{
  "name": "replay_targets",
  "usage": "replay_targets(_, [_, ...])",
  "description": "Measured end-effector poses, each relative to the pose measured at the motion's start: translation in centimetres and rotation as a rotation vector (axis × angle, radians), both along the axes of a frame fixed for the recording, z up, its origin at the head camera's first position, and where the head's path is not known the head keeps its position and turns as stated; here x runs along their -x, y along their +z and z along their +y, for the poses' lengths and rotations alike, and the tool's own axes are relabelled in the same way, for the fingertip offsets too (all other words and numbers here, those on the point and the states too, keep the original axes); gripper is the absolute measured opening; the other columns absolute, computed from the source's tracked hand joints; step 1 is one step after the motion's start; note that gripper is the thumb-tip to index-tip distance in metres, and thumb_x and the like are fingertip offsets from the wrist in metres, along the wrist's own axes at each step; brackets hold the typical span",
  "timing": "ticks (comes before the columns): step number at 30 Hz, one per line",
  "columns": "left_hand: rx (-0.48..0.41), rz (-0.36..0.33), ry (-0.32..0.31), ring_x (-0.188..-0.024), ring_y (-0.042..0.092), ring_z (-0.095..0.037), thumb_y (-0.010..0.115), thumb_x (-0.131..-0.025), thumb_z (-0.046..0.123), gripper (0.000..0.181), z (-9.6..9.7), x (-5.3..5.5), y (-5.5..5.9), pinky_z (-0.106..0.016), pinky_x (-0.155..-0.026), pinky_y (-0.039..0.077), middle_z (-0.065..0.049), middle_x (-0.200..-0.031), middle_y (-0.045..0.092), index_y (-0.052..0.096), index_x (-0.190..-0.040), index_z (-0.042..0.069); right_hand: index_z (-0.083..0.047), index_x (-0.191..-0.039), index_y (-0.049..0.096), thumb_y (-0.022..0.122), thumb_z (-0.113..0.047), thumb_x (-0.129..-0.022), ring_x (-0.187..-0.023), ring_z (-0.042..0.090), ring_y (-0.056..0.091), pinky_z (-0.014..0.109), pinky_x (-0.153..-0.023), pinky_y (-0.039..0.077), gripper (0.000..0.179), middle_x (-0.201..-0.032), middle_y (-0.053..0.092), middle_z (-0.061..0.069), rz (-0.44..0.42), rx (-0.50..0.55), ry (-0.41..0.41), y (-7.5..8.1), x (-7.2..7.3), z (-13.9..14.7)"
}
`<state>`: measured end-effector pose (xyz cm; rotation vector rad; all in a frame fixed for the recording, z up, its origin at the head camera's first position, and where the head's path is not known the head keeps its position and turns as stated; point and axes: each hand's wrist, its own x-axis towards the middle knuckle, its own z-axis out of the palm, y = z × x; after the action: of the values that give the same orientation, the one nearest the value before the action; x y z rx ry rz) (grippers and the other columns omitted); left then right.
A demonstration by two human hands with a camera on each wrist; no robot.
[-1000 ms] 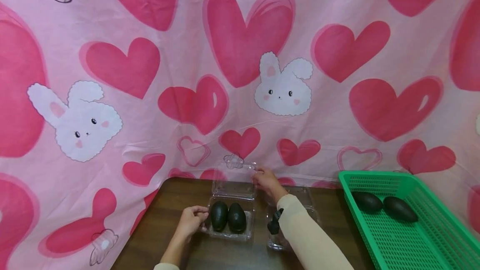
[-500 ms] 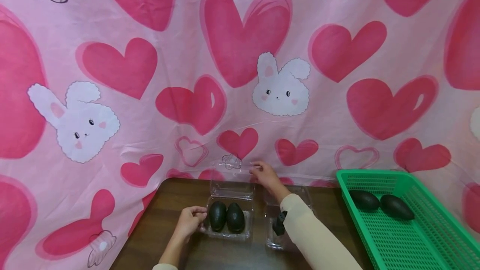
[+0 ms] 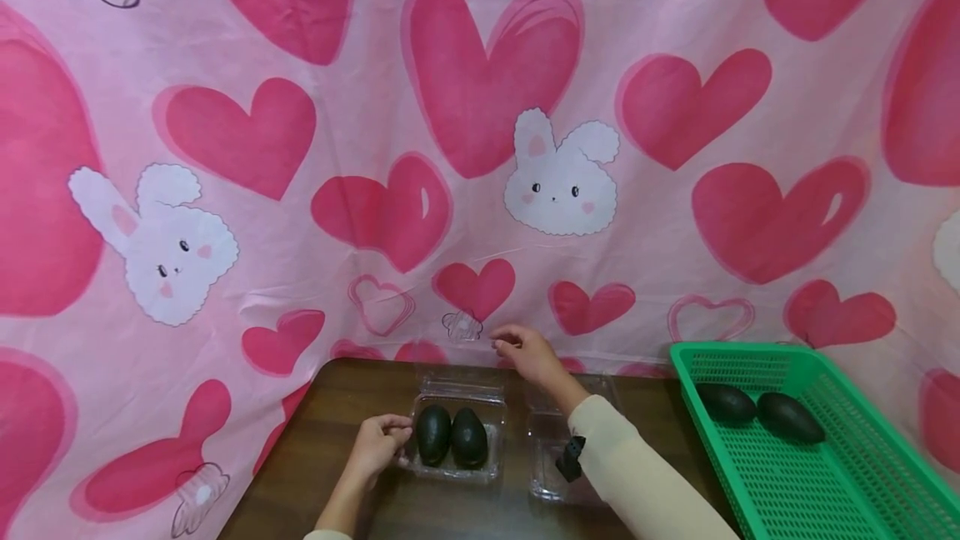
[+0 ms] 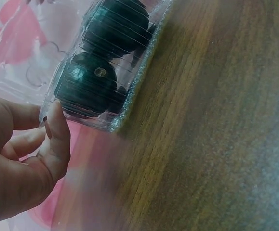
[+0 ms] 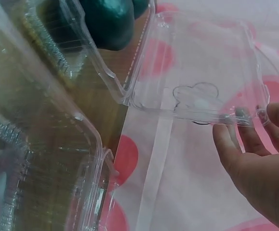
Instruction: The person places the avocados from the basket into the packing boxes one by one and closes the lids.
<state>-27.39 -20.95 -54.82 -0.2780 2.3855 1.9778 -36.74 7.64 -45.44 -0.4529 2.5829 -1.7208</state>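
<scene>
Two dark green avocados (image 3: 433,436) lie side by side in the base of a clear plastic clamshell box (image 4: 122,108), whose lid (image 5: 197,57) stands raised on its far side. My left hand (image 3: 381,444) pinches the rim at the box's left side between thumb and fingertips, as the left wrist view shows. At the lid's right edge is my right hand (image 3: 528,352); in the right wrist view its thumb and fingers (image 5: 226,139) grip the lid's corner, with some fingers seen through the plastic.
A second clear clamshell box (image 3: 546,477), lid open, stands right of the first, partly under my right forearm. Further right, a green plastic basket (image 3: 813,486) holds two more dark avocados (image 3: 791,419). A pink heart-printed cloth (image 3: 480,215) hangs behind the brown wooden table (image 3: 300,473).
My right hand has shifted slightly left with the lid's edge, and the lid now slants differently. My left hand and the avocados in the box have stayed put.
</scene>
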Motion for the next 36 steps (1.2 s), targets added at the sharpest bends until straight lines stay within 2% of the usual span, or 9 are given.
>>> replay_targets(4, [-0.004, 0.006, 0.000, -0.059, 0.051, -0.015, 0.063, -0.096, -0.004, 0.021, 0.1, -0.1, 0.0, -0.026, -0.048, 0.054, -0.005, -0.077, 0.058, 0.065, -0.113, -0.017, -0.003, -0.118, 0.074, 0.064, -0.007, -0.101, -0.103, 0.037, 0.071, 0.041, -0.087, 0.062, 0.020, -0.112, 0.074, 0.017, 0.074, -0.047, 0.041, -0.1, -0.6, 0.2])
replay_targets(7, [0.002, 0.005, 0.000, -0.059, 0.052, -0.014, 0.063, -0.096, -0.004, 0.021, 0.1, -0.1, 0.0, -0.025, -0.048, 0.053, -0.006, -0.077, 0.058, 0.065, -0.113, -0.017, -0.003, -0.120, 0.074, 0.065, -0.006, -0.100, -0.104, 0.035, 0.071, 0.041, -0.089, 0.061, 0.022, -0.116, 0.075, 0.016, 0.117, -0.090, 0.059, -0.1, -1.2, 0.4])
replay_targets(11, [0.003, 0.002, 0.001, -0.059, 0.052, -0.015, 0.064, -0.096, -0.003, 0.021, 0.1, -0.1, 0.0, -0.025, -0.048, 0.054, -0.007, -0.079, 0.059, 0.066, -0.112, -0.016, -0.008, -0.122, 0.075, 0.067, -0.009, -0.099, -0.104, 0.025, 0.070, 0.042, -0.093, 0.060, 0.024, -0.119, 0.075, 0.012, 0.152, -0.161, 0.083, -0.1, -2.2, 0.5])
replay_targets(14, [-0.004, 0.001, -0.001, -0.059, 0.052, -0.016, 0.065, -0.096, -0.002, 0.022, 0.0, 0.0, 0.0, -0.027, -0.048, 0.055, -0.006, -0.079, 0.059, 0.065, -0.113, -0.017, -0.010, -0.122, 0.075, 0.068, -0.013, -0.099, -0.098, 0.020, 0.068, 0.040, -0.091, 0.060, 0.024, -0.117, 0.075, 0.007, 0.168, -0.204, 0.104, 0.0, -2.9, 0.5])
replay_targets(22, [-0.018, 0.006, -0.016, -0.061, 0.052, -0.015, 0.064, -0.097, -0.001, 0.024, -0.2, 0.0, 0.0, -0.027, -0.049, 0.056, -0.004, -0.077, 0.057, 0.064, -0.114, -0.018, -0.011, -0.121, 0.075, 0.069, -0.009, -0.098, -0.099, 0.016, 0.065, 0.037, -0.090, 0.060, 0.024, -0.118, 0.074, 0.005, 0.232, -0.232, 0.168, -0.2, -4.5, 0.6])
replay_targets(27, [0.017, -0.004, 0.026, -0.060, 0.053, -0.016, 0.061, -0.101, 0.006, 0.025, -0.3, 0.0, -0.1, -0.029, -0.050, 0.056, -0.007, -0.080, 0.060, 0.065, -0.113, -0.015, -0.012, -0.120, 0.075, 0.072, -0.010, -0.096, -0.103, 0.019, 0.067, 0.040, -0.093, 0.061, 0.024, -0.117, 0.073, 0.004, 0.256, -0.247, 0.177, -0.6, -5.4, 0.6])
replay_targets(32, [0.034, -0.026, 0.082, -0.057, 0.053, -0.015, 0.053, -0.108, 0.022, 0.035, -0.4, -0.3, 0.9, -0.029, -0.048, 0.053, -0.007, -0.078, 0.059, 0.064, -0.113, -0.011, -0.015, -0.120, 0.075, 0.073, -0.012, -0.095, -0.101, 0.016, 0.068, 0.037, -0.091, 0.061, 0.025, -0.115, 0.073, 0.001, 0.291, -0.300, 0.183, -1.0, -6.3, 0.6])
replay_targets(36, [0.058, -0.031, 0.100, -0.064, 0.057, -0.018, 0.044, -0.110, 0.043, 0.056, -0.6, -0.6, 2.3, -0.032, -0.051, 0.056, -0.013, -0.085, 0.060, 0.058, -0.123, -0.009, -0.014, -0.119, 0.075, 0.074, -0.011, -0.095, -0.104, 0.018, 0.069, 0.037, -0.092, 0.061, 0.025, -0.115, 0.073, 0.001, 0.342, -0.336, 0.203, -1.4, -7.1, 0.6])
